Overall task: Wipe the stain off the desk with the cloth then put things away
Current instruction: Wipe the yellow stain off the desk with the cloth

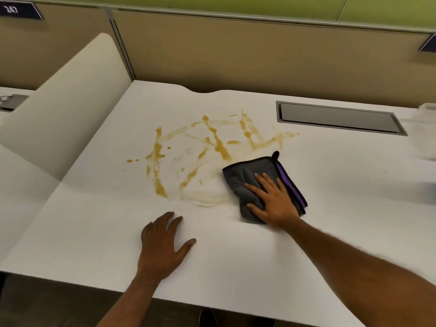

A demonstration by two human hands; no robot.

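Both of my hands are on the white desk [330, 185]: the folded grey cloth [247, 175] with its purple edge lies under my right hand [273, 201], just at the right rim of the yellow-brown stain [203, 156] — the streaks spread away to its left and far side. My right hand presses flat on the cloth, fingers straight and spread, arm reaching in from the lower right. My left hand [162, 244] rests palm down on bare desk near the front edge, fingers relaxed and holding nothing — apart from both cloth and stain.

Bare forearms [354, 263] — left hand [162, 241], right hand [273, 201]
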